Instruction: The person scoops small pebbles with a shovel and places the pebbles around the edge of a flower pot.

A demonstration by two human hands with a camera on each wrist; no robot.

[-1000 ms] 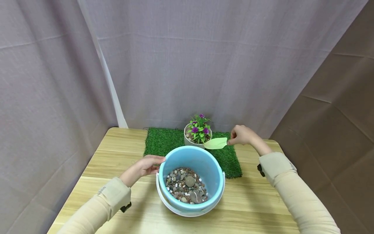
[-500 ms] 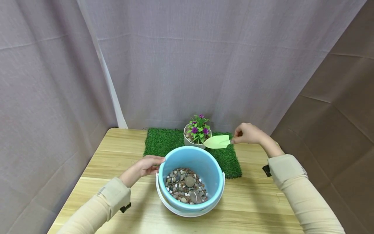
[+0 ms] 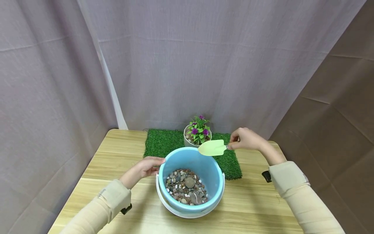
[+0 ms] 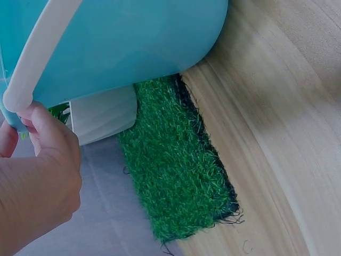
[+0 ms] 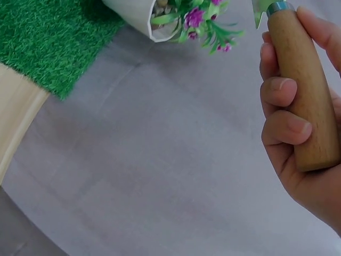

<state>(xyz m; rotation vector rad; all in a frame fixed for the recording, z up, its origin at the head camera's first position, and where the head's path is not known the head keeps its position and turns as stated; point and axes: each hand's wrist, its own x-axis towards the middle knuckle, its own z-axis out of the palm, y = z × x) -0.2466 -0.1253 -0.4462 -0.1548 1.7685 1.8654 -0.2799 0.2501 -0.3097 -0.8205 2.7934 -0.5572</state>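
Observation:
My left hand [image 3: 147, 166] pinches the rim of a light blue bucket [image 3: 214, 175] at its left side; the left wrist view shows thumb and fingers on either side of the rim. Inside the bucket lie pebbles [image 3: 182, 183] of mixed sizes and colours. My right hand [image 3: 246, 140] grips a hand trowel by its wooden handle [image 5: 303, 90], fingers curled round it. The trowel's pale green blade [image 3: 212, 148] points left, over the bucket's far rim. Just behind the bucket stands a white flower pot [image 3: 187, 140] with purple flowers [image 3: 200, 130] and pebbles in it.
A green artificial grass mat [image 3: 163, 140] lies under the pot, partly behind the bucket. All stands on a wooden table [image 3: 122, 152]. The bucket's white handle [image 3: 175, 213] hangs down at the front. Grey curtains [image 3: 175, 65] rise right behind the table.
My right hand first drew slightly right with the trowel, then came back left and nearer, taking the blade from the pot's edge to the bucket's far rim. My left hand stays put.

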